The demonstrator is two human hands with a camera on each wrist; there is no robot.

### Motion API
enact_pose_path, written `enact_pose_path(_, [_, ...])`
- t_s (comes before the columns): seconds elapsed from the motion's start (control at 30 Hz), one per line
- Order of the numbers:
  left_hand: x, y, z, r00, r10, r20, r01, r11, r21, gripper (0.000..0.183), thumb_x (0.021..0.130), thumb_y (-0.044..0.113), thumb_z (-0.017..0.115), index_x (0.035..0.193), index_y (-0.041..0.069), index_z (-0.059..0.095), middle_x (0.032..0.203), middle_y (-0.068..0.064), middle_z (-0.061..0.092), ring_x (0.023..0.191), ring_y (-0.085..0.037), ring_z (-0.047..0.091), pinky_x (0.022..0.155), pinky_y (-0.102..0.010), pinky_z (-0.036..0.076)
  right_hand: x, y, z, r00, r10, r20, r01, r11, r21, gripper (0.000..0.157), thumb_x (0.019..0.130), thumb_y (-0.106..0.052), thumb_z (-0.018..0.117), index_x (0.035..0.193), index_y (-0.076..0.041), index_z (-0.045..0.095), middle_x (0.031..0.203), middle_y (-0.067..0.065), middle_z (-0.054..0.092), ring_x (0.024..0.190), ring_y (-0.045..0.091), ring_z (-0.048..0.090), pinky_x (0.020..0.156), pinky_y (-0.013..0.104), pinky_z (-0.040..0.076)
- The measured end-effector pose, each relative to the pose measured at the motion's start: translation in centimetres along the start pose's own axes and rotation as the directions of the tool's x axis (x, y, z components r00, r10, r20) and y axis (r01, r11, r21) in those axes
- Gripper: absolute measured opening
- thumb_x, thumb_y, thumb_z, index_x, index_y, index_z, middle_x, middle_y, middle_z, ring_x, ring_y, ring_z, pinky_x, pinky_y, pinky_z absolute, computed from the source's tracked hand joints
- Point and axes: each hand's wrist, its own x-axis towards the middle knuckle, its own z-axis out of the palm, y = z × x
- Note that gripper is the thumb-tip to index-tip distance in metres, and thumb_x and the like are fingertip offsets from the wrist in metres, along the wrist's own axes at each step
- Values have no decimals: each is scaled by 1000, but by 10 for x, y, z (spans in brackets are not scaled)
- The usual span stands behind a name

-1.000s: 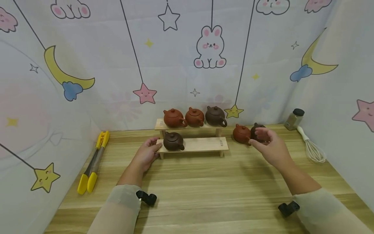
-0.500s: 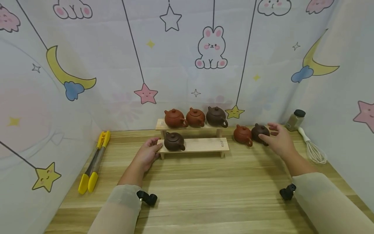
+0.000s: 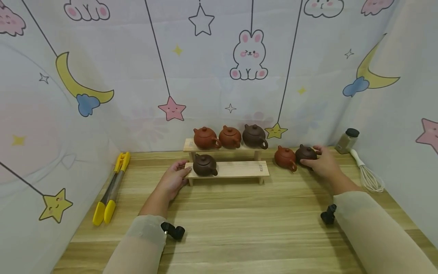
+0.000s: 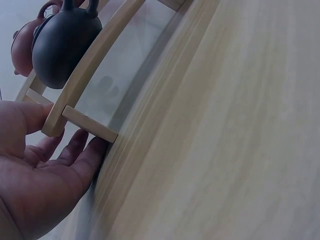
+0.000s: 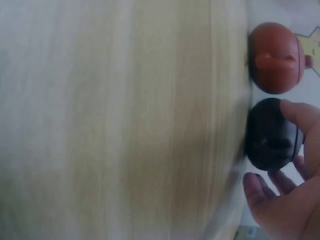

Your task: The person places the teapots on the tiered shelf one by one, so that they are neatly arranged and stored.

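The lower shelf (image 3: 239, 170) is gripped at its left end by the left hand (image 3: 173, 179). On the worktop (image 3: 246, 228), beside a red teapot (image 3: 284, 156), a dark teapot (image 3: 305, 153) is loosely clasped by the half-curled right hand (image 3: 323, 164).

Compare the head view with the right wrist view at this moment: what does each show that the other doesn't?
Only the head view: the left hand holding the wooden stand, four teapots on that stand, the yellow-tipped tongs and the whisk.

Only the right wrist view: the lower fingers of the right hand, curled beside the dark brown teapot.

Both: that hand and teapot, the reddish-brown teapot next to it, the wood-grain tabletop and a yellow star.
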Motion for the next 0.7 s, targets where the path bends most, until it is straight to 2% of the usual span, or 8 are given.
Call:
enact_pose_path(0.17, [1, -2, 0, 1000, -3, 3, 3, 1000, -5, 56, 113, 16, 52, 165, 7, 32, 180, -14, 14, 155, -29, 34, 124, -51, 37, 1, -2, 2, 1000, 6, -5, -6, 999, -52, 99, 98, -37, 78, 165, 8, 21, 165, 41, 30, 151, 58, 33, 122, 70, 32])
enact_pose_path(0.33, [2, -2, -1, 1000, -9, 4, 9, 1000, 2, 56, 113, 17, 52, 165, 8, 33, 181, -13, 13, 156, -28, 33, 124, -50, 37, 0, -4, 2, 1000, 21, -2, -22, 996, -86, 97, 98, -39, 77, 165, 8, 24, 165, 41, 30, 151, 58, 32, 122, 70, 31])
enact_pose_path(0.53, [1, -1, -2, 1000, -8, 6, 8, 1000, 5, 56, 113, 16, 52, 165, 8, 33, 181, -13, 10, 159, -28, 30, 121, -48, 38, -2, 2, 0, 1000, 15, -16, -16, 998, -64, 97, 99, -41, 77, 166, 5, 25, 165, 40, 32, 151, 58, 32, 122, 70, 32])
enact_pose_path(0.7, [0, -1, -2, 1000, -7, 5, 7, 1000, 11, 56, 113, 17, 52, 165, 8, 33, 182, -12, 9, 162, -27, 25, 120, -48, 38, -13, 2, -5, 999, -6, -47, 4, 999, -38, 97, 98, -46, 77, 166, 2, 27, 166, 38, 33, 150, 58, 34, 118, 70, 36])
